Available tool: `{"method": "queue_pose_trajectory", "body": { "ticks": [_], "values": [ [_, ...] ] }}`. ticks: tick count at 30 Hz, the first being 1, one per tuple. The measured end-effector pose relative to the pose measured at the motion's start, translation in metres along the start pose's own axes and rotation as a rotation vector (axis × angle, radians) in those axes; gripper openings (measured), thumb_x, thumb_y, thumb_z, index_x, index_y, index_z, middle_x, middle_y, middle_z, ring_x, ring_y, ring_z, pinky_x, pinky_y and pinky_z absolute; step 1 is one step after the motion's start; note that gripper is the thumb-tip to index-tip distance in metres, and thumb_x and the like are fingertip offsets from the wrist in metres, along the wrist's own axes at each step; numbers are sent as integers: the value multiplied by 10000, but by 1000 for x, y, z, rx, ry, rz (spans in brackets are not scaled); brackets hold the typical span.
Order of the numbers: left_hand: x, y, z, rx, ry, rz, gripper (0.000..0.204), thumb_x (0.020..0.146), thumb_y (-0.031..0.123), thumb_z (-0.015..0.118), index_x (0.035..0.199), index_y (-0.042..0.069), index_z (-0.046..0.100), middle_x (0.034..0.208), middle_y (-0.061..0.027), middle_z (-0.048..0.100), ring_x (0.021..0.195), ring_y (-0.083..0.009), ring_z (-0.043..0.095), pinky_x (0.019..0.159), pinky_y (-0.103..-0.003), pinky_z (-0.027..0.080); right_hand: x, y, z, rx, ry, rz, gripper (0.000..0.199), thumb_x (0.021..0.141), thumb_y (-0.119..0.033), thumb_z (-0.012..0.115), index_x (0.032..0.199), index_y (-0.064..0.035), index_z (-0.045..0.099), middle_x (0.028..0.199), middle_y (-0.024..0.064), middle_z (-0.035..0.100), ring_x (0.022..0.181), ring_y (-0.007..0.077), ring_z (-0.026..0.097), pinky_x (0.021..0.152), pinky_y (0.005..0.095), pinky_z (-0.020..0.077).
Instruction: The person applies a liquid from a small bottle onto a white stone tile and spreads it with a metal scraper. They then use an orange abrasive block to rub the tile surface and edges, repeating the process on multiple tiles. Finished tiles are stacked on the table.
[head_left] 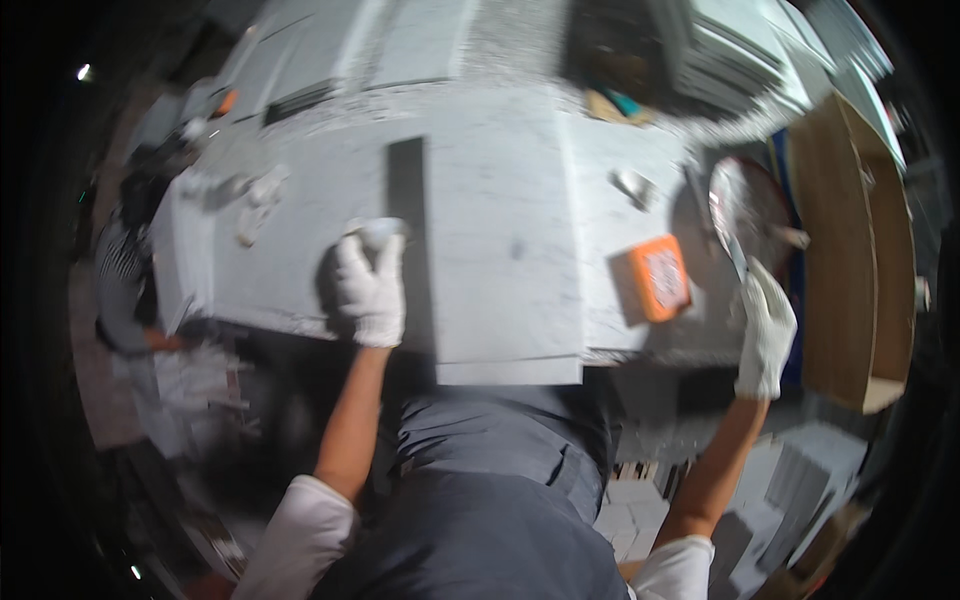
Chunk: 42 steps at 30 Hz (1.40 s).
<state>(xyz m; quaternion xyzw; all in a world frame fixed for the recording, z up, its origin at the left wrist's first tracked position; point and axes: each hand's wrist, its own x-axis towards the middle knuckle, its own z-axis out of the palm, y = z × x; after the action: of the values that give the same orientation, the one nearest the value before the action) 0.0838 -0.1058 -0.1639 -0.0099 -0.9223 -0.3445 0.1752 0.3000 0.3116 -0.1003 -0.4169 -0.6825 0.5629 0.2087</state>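
Observation:
My left hand, in a white knit glove, has its fingers round a small white cup-like piece above the pale stone work surface. Beside it, a white veined stone slab lies lengthwise in front of me, its near end jutting past the table edge. On the right, my gloved right hand is closed on a thin spatula-like blade. The blade's tip meets a round dish holding whitish, glossy matter; motion blur hides detail. An orange block with a pale, speckled top sits between slab and dish.
An open cardboard box stands right of the dish. Stacked slabs rise at the back right; more slabs lie at the back. A small whitish object rests near the slab. Another person is at far left.

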Motion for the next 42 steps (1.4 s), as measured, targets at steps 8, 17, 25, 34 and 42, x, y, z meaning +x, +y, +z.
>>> {"method": "queue_pose_trajectory", "body": {
  "ticks": [8,17,25,34,42],
  "values": [
    [0,5,-4,122,13,-20,423,874,405,799,1067,57,656,1131,-141,689,1126,-363,596,964,-479,483,-115,-15,53,186,-376,131,399,974,-127,693,1314,78,649,849,41,700,647,84,629,562,212,514],
    [-7,3,-8,-104,85,-23,461,830,344,856,1062,6,646,1183,-157,670,1123,-327,607,977,-444,490,-164,-36,112,-15,-438,28,339,940,-81,735,1260,33,714,891,60,740,731,81,638,693,243,531],
    [-7,3,-6,-121,124,9,395,801,301,878,1003,30,673,1146,-149,698,1093,-327,628,946,-443,515,-164,-30,122,-508,-348,-740,451,840,29,767,1276,-66,701,878,127,728,755,240,708,706,315,561],
    [-13,6,-16,-419,-9,-122,405,929,213,790,1189,-22,587,1198,-128,638,1098,-191,605,977,-354,494,-168,-47,98,412,-558,373,481,937,-264,766,1326,-19,625,959,63,660,763,156,641,667,275,549],
    [-38,35,-56,-1181,-211,-218,394,1001,5,619,1334,-9,407,1256,-236,624,1067,-303,695,900,-428,619,-161,-55,93,151,-629,243,569,993,-176,683,1506,-20,491,1053,66,674,780,91,623,642,218,520]
  ]
}}
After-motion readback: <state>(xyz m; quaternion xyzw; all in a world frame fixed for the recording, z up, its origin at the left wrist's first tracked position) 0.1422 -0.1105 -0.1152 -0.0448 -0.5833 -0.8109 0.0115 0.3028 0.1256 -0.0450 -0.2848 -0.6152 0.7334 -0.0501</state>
